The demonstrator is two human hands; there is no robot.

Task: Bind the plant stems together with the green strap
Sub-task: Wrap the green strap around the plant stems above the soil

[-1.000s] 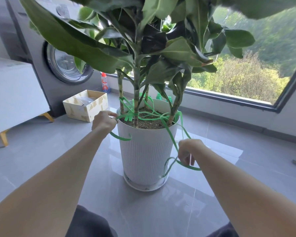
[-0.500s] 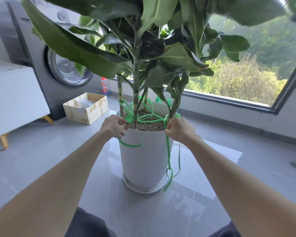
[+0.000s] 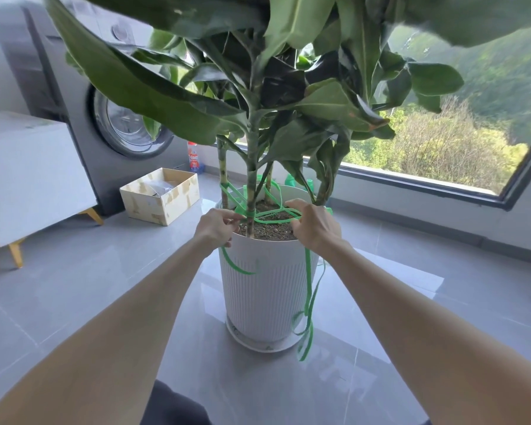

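A tall leafy plant with several stems point(image 3: 252, 179) grows from soil in a white ribbed pot point(image 3: 267, 289) on the grey floor. A thin green strap point(image 3: 273, 214) loops around the stems just above the soil. My left hand point(image 3: 216, 227) pinches the strap at the pot's near-left rim, beside the middle stem; a short end curls down the pot's side. My right hand point(image 3: 314, 227) grips the strap over the near-right rim, and the long loose tail hangs down the pot's right side to the saucer.
A washing machine point(image 3: 105, 124) stands at the back left, with a white cabinet point(image 3: 31, 176) on yellow legs in front of it. An open cardboard box point(image 3: 161, 196) and a small bottle point(image 3: 193, 157) sit left of the pot. A big window point(image 3: 442, 148) runs along the right.
My right hand rose from low beside the pot to the rim and took the strap there. My left hand shifted slightly right toward the middle stem. The loose tail now hangs straight down.
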